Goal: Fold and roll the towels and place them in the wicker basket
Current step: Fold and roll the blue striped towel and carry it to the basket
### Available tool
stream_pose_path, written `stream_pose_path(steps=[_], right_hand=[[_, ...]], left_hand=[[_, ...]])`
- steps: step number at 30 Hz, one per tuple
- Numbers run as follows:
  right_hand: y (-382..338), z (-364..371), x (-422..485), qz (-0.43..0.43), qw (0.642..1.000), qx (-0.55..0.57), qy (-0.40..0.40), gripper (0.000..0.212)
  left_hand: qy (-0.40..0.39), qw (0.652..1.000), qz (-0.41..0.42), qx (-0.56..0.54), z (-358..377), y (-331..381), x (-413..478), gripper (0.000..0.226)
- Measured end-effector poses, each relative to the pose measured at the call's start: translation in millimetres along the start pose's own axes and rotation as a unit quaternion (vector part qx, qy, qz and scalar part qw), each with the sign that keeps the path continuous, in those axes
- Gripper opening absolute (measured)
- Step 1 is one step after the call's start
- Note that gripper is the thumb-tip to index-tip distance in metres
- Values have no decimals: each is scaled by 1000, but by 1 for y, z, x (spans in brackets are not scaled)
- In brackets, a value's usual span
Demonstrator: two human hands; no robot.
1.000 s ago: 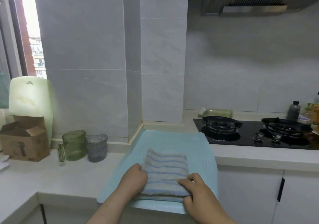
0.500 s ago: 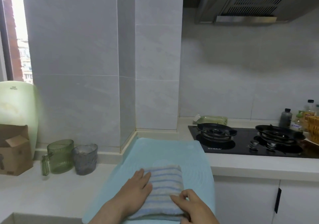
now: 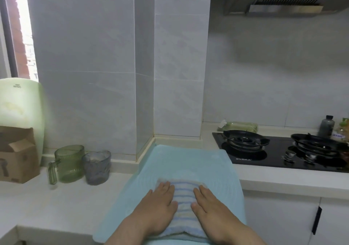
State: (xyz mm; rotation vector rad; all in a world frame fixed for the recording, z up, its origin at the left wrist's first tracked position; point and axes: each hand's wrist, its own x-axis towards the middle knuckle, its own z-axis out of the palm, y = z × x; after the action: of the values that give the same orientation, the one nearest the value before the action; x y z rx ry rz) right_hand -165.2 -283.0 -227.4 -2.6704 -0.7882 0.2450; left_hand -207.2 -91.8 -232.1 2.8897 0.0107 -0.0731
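Observation:
A folded towel (image 3: pixel 183 197), white with blue stripes, lies on a light blue mat (image 3: pixel 188 161) at the front of the counter. My left hand (image 3: pixel 158 205) rests flat on the towel's left half, fingers together and pointing away from me. My right hand (image 3: pixel 211 205) lies flat on its right half the same way. Both palms press down on the cloth; neither grips it. Only the strip of towel between my hands and its near edge shows. No wicker basket is in view.
A green glass mug (image 3: pixel 69 163) and a grey glass cup (image 3: pixel 96 167) stand left of the mat. Further left sit a cardboard box (image 3: pixel 17 154) and a pale green board (image 3: pixel 20 103). A black gas hob (image 3: pixel 283 150) with bottles behind lies to the right.
Both hands went from pinching the towel's near edge to lying flat on top of it. The view has shifted, so the towel now sits lower in the frame.

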Motion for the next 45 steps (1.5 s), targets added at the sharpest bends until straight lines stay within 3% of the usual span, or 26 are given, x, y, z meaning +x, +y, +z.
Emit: stream_pose_path(steps=[5, 8, 12, 14, 16, 18, 20, 21, 24, 27, 29, 31, 34, 36, 39, 41, 43, 45], right_hand=[[3, 2, -3, 6, 1000, -17, 8, 69], [3, 2, -5, 8, 1000, -5, 20, 68], [2, 3, -10, 54, 982, 139, 113, 63], [-4, -1, -10, 97, 946, 247, 186, 38], [-9, -6, -3, 167, 895, 342, 233, 40], [-13, -11, 3, 211, 836, 459, 214, 44], [-19, -19, 7, 221, 781, 568, 137, 34], [-22, -21, 7, 223, 774, 584, 97, 29], [-26, -30, 9, 187, 849, 485, 95, 18], [-36, -58, 5, 58, 923, 356, 138, 19], [-46, -85, 0, -27, 956, 256, 142, 20], [-58, -113, -6, -94, 970, 183, 130, 23], [-70, -137, -10, -140, 972, 152, 108, 31], [-70, -140, -8, -148, 974, 131, 112, 32], [-64, -131, 0, -162, 968, 141, 130, 32], [-57, -119, 7, -152, 954, 179, 187, 32], [-37, -99, 18, -92, 910, 293, 277, 41], [-20, -73, 28, -28, 841, 477, 255, 57]], left_hand=[[1, 999, 19, -26, -1, -9, -3, 67], [5, 999, 12, -40, -1, -9, -6, 72], [15, 999, -11, -40, 2, -7, -6, 77], [18, 999, -13, -39, 3, -6, -7, 78], [34, 998, -17, -47, 4, -4, -10, 77], [65, 995, -30, -75, 5, -4, -15, 74], [96, 989, -48, -106, 7, -4, -21, 70], [106, 987, -53, -110, 8, -4, -22, 69], [162, 978, -46, -121, 7, -4, -27, 68], [253, 954, -15, -160, -6, -9, -28, 73], [302, 931, 29, -205, -23, -10, -23, 82], [270, 907, 60, -317, -50, -7, -20, 87], [141, 877, 109, -446, -74, -11, -11, 56], [79, 861, 107, -491, -78, -17, -6, 52], [31, 822, 112, -557, -74, -21, -2, 53], [28, 791, 125, -599, -71, -18, 0, 50], [47, 745, 113, -656, -65, -17, 4, 49], [64, 688, 78, -718, -58, -20, 8, 44]])
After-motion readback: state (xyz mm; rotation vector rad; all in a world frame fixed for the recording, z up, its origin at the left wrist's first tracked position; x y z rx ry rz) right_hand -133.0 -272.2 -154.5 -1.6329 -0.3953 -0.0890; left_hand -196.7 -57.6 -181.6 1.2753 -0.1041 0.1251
